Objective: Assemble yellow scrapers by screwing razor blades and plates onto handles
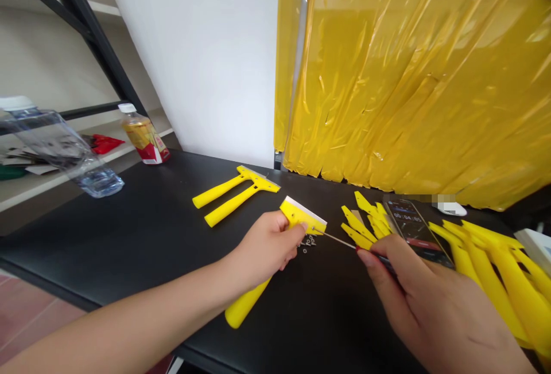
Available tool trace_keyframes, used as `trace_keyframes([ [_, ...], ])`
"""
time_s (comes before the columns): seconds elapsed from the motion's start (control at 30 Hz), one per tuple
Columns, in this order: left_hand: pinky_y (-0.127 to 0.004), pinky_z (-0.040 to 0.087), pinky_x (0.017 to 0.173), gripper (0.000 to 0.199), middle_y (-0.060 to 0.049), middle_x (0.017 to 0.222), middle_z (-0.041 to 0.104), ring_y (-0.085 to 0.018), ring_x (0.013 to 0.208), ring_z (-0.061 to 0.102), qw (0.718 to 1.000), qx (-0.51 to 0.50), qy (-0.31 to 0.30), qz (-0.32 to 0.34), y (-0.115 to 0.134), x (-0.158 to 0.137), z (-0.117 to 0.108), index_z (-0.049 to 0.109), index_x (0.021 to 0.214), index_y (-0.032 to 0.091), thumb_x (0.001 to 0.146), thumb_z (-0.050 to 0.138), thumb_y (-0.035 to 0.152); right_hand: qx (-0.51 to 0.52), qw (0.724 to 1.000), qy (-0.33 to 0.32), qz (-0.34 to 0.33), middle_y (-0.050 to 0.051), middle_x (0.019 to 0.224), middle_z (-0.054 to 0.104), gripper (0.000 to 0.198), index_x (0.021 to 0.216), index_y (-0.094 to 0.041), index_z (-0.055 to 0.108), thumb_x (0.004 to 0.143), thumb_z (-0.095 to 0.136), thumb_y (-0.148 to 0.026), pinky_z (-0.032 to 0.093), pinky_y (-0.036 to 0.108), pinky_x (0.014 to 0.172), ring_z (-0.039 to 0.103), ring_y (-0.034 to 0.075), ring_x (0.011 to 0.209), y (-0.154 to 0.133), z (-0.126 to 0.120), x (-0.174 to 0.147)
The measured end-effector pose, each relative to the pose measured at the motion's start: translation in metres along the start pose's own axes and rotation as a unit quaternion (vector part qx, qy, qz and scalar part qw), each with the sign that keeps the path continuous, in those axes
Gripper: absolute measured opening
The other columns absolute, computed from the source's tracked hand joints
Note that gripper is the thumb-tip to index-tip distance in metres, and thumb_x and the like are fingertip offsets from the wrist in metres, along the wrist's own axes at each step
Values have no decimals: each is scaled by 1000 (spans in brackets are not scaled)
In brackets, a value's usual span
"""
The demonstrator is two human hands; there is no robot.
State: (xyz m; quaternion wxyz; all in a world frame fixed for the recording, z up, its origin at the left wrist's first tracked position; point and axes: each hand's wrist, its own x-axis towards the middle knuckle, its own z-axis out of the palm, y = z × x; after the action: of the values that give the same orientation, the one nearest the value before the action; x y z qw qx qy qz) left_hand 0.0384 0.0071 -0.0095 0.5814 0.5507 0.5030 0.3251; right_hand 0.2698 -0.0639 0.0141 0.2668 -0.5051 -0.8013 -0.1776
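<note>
My left hand is closed around the head end of a yellow scraper, whose handle slopes down toward me. A pale metal blade edge runs along the top of its head. In my right hand is a screwdriver, its thin shaft pointing left and its tip at the right side of the scraper head. Small metal screws and nuts lie on the table just behind my left fingers. Two more yellow scrapers rest side by side farther back. Several small yellow plates lie beyond my right hand.
The black table carries a phone showing a timer, and a pile of yellow scraper handles at right. A clear water bottle and a labelled drink bottle stand at left. Yellow plastic sheeting hangs behind.
</note>
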Motion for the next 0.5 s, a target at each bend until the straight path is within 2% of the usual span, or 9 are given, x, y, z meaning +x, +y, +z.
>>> trace_keyframes([
  [0.07,-23,34,44,36,6,50,49,-10,43,43,1000,3,2,1,0,0,0,50,71,22,94,61,47,-1,1000,9,2,1,72,71,32,102,-21,56,112,38,-45,47,29,42,69,18,47,-1,0,0],
  [0.17,-24,34,44,36,6,50,49,-10,43,43,1000,3,2,2,1,-1,0,50,71,22,93,62,48,-1,1000,9,0,0,66,69,32,99,-21,56,112,38,-44,43,29,39,68,19,44,-2,2,1],
  [0.27,-24,34,44,36,6,49,49,-10,43,43,1000,1,3,2,1,-1,0,50,71,22,93,62,48,-1,1000,8,5,3,72,73,32,104,-19,57,112,39,-46,47,28,42,72,20,51,-2,4,1],
  [0.37,-23,35,44,36,6,49,50,-10,43,44,1000,5,3,0,0,0,-1,49,71,22,93,62,48,-7,1000,0,-1,0,66,69,31,97,-22,55,112,39,-44,43,28,38,67,18,43,-3,3,-1],
  [0.43,-23,35,44,37,6,49,49,-10,43,44,1000,7,0,2,0,0,-1,49,71,22,94,61,48,-12,1000,4,-6,3,72,72,31,99,-21,56,112,39,-44,46,28,41,69,18,48,-3,2,-1],
  [0.5,-23,35,44,36,6,49,49,-10,43,43,1000,5,-3,3,0,0,-1,49,72,22,94,61,48,-17,1000,0,-8,1,68,69,31,97,-21,55,112,37,-42,44,28,40,67,18,45,-3,1,-1],
])
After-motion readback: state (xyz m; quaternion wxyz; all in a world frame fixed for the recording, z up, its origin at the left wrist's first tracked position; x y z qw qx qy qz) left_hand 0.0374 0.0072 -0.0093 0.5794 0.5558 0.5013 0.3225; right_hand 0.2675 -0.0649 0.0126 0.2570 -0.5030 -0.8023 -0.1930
